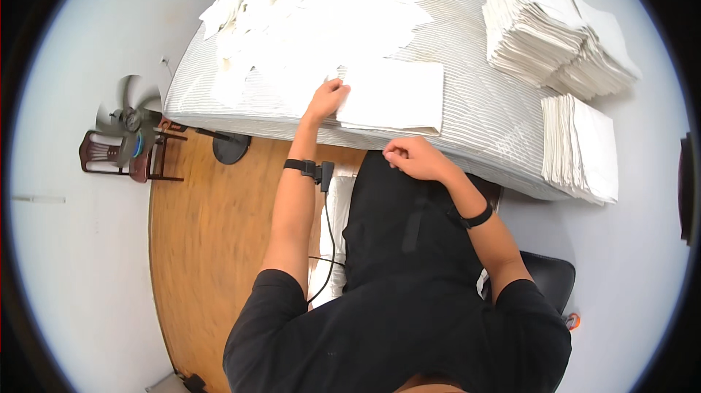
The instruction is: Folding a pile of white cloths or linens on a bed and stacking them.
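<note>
A flat, folded white cloth [398,97] lies near the front edge of the striped mattress [467,119]. At its left side my left hand [331,97] is closed, its fingers curled on white cloth; the fingertips are partly hidden. My right hand [415,157] hovers by the mattress edge, just below the folded cloth and above my lap. Its fingers are curled together, and nothing shows in them. Beyond my left hand spreads a large loose heap of white cloths [314,13], whose single pieces blur together in the brightness.
Tall stacks of folded white cloths [533,24] stand at the far right, with a smaller leaning stack [577,146] nearer. A fan [130,117] and a dark wooden chair [102,152] are at the left. A black seat [548,280] shows behind my right arm.
</note>
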A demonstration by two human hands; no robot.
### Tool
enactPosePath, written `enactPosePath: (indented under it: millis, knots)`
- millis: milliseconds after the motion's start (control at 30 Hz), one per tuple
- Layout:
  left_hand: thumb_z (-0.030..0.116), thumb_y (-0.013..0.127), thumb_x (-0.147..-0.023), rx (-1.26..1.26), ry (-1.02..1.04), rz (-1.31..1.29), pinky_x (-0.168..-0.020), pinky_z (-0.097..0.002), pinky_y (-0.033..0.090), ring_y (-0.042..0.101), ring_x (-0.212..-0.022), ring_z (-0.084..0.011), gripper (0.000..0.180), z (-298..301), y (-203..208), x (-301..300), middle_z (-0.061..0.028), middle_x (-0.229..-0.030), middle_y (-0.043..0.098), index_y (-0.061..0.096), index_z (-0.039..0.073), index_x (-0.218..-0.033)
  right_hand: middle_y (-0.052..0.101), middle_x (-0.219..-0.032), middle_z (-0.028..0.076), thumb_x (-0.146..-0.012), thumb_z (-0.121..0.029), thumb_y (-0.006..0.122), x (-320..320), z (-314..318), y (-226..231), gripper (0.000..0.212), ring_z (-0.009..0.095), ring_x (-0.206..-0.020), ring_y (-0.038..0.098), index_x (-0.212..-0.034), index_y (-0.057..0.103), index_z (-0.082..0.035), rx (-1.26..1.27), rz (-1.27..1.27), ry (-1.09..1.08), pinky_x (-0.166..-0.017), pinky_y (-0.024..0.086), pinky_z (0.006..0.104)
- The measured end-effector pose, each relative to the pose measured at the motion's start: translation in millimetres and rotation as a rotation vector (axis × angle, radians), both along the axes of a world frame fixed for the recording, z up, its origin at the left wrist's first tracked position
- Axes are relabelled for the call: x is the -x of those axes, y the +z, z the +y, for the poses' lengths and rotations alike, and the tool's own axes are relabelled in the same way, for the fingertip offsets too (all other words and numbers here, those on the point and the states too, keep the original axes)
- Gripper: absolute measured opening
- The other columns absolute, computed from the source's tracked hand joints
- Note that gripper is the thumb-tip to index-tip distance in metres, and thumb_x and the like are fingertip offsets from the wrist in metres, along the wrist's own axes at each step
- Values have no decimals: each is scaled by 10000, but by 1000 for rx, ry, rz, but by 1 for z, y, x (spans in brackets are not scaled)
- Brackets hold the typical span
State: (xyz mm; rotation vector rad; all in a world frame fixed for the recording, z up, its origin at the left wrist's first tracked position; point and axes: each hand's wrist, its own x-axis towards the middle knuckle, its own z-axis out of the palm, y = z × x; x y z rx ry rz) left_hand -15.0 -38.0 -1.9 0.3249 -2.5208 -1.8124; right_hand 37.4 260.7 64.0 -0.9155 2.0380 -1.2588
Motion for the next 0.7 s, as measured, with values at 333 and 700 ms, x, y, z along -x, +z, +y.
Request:
enactPosePath:
  millis: [333,700]
  knots:
    - [356,624,-894,306,143,19,-709,-354,480,602,-759,-204,343,17,0,1,-90,-827,644,563,55,-1047,681,-760,189,-903,-205,573,-14,44,-10,424,390,-714,664,-1288,493,-49,-317,525,-367,-642,524,485]
    - [207,525,-959,795,113,134,-809,-456,498,603,-971,-326,420,58,12,-18,-146,-1037,618,508,197,-1379,659,-716,238,-913,-270,574,-1,48,-27,442,417,-697,671,-1212,485,43,-521,462,-488,-658,548,495]
